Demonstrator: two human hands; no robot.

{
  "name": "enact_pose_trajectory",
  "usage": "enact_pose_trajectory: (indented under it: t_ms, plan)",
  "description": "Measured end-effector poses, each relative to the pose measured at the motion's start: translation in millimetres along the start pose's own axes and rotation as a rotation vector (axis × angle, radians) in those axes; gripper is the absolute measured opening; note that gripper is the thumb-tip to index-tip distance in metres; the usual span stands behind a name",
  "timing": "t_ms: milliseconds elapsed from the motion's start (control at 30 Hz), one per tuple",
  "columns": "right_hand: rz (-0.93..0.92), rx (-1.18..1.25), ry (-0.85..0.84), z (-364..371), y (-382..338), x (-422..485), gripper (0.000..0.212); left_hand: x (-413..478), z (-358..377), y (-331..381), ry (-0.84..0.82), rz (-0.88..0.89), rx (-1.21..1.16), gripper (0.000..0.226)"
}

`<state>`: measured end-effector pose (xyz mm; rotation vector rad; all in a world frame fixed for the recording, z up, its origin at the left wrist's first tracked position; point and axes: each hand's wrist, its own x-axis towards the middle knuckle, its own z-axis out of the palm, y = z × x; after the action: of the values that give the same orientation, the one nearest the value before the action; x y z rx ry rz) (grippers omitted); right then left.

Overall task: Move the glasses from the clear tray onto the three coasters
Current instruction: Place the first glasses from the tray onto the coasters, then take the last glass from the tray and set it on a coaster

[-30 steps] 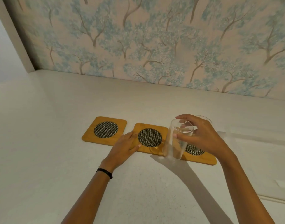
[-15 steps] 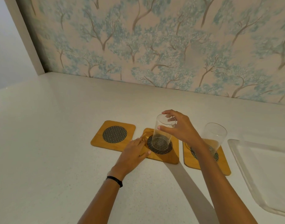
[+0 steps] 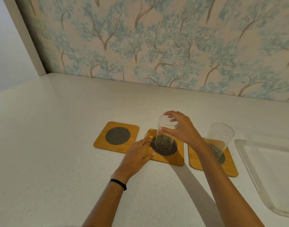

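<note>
Three bamboo coasters with black mesh centres lie in a row on the white counter. The left coaster [image 3: 116, 137] is bare. A clear glass [image 3: 165, 136] stands on the middle coaster [image 3: 170, 157], with my right hand [image 3: 181, 128] gripping its rim from above. Flat on the counter, my left hand [image 3: 137, 155] touches the middle coaster's left edge with fingers apart. A second glass [image 3: 220, 138] stands on the right coaster [image 3: 229, 167]. The clear tray [image 3: 248, 163] sits at the far right; no glass shows in its visible part.
A wall with blue tree wallpaper [image 3: 157, 46] runs along the back of the counter. A white pillar [image 3: 25, 38] stands at the back left. White counter [image 3: 50, 145] stretches to the left and in front of the coasters.
My right hand carried the glass leftward from above the right coaster and set it down on the middle coaster. My left hand stayed at that coaster's edge.
</note>
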<state>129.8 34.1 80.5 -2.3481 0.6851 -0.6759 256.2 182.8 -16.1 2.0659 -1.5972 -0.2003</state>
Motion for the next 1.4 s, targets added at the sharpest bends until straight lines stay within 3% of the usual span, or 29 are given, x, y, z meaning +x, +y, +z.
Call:
enact_pose_trajectory:
  t_ms: [300,600,800,967,1167,1400]
  plan:
    - [-0.004,-0.048,-0.016,-1.8,-7.2,-8.7,0.059,-2.3,-4.1,3.0,0.027,0.008,0.016,0.051]
    - [-0.129,-0.159,-0.009,-58.8,-14.5,-45.8,0.050,-2.0,-27.8,61.3,0.286,0.036,0.051,0.026]
    - [-0.135,-0.159,0.044,-115.8,-12.4,-78.2,0.039,-0.9,-13.8,117.6,0.047,0.180,-0.162,0.022]
    - [-0.097,-0.176,0.074,-151.6,2.1,-114.8,0.037,7.7,16.4,165.0,-0.178,0.358,-0.173,0.020]
    - [0.010,-0.212,0.123,-191.6,33.3,-155.7,0.039,28.3,52.4,224.1,-0.251,0.480,-0.159,0.025]
    - [0.131,-0.250,0.233,-240.0,74.8,-198.0,0.035,41.4,103.0,274.3,-0.226,0.480,-0.141,0.044]
